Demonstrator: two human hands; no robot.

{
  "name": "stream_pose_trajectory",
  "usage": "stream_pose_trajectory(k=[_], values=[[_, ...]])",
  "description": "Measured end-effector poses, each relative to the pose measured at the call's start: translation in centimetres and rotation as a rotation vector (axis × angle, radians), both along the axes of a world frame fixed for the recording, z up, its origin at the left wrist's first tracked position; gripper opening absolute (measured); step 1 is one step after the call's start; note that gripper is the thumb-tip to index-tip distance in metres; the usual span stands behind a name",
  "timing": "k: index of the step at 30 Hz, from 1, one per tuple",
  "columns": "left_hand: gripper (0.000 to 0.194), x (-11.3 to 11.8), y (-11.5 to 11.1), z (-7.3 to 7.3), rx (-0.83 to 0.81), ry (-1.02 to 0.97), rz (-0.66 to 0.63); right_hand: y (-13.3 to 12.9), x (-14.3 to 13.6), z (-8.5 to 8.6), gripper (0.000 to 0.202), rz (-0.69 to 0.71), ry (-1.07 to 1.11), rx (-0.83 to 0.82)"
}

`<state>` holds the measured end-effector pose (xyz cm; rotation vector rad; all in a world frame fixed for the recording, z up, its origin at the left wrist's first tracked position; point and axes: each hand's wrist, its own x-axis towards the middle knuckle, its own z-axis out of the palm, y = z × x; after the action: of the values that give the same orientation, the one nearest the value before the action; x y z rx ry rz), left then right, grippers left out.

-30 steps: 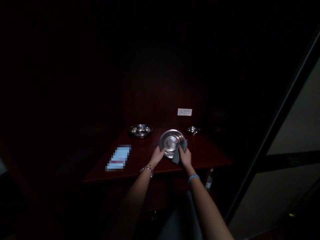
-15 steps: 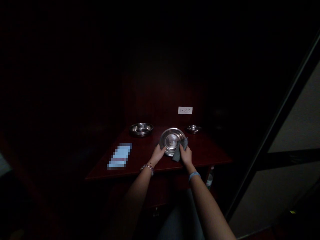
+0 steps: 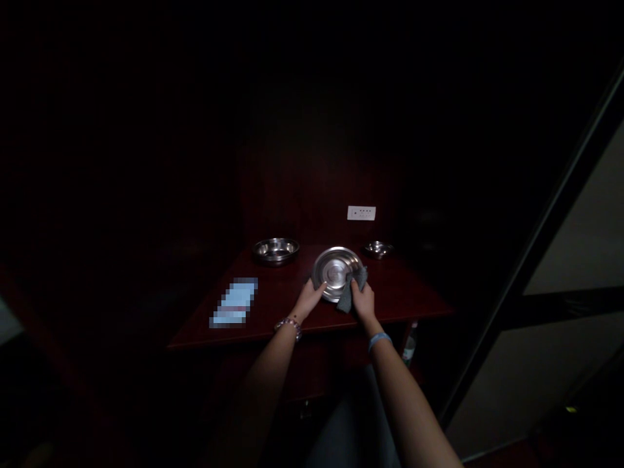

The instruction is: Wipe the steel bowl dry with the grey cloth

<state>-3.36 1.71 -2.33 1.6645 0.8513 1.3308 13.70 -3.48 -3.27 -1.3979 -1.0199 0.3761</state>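
A round, shiny metal dish [image 3: 336, 274] is held tilted toward me above the desk. My left hand [image 3: 309, 300] is closed on its lower left rim, thumb over the inside edge. Pinched in my right hand [image 3: 363, 302] is a grey cloth [image 3: 346, 296], which lies over the dish's right rim and hangs below it. The fingers of both hands behind the dish are hidden. A wider metal bowl [image 3: 275, 251] stands at the back left of the desk, and a smaller metal bowl [image 3: 377, 249] at the back right.
The dark red desk [image 3: 273, 305] carries a blurred-out light blue item [image 3: 234, 303] at its left. A white power socket [image 3: 361, 213] is on the back wall. Under the desk's right side stands a bottle [image 3: 410, 344]. A dark-framed panel [image 3: 570, 253] rises at the right.
My left thumb has shifted slightly further in over the dish. The dish and cloth stay almost in place, with only a small tilt of the view.
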Motion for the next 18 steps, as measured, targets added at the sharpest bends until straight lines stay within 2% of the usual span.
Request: stream_pose_trajectory(k=[7, 14, 18], values=[[0.077, 0.04, -0.33, 0.49, 0.026, 0.009, -0.028, -0.16, -0.05, 0.26, 0.043, -0.018, 0.0, -0.008], [0.086, 0.05, -0.3, 0.19, 0.046, 0.031, -0.055, -0.37, -0.13, 0.64, 0.04, -0.05, -0.031, -0.043], [0.085, -0.01, -0.58, 0.37, 0.038, 0.035, -0.064, -0.51, -0.2, 0.86, 0.039, -0.058, -0.037, -0.051]])
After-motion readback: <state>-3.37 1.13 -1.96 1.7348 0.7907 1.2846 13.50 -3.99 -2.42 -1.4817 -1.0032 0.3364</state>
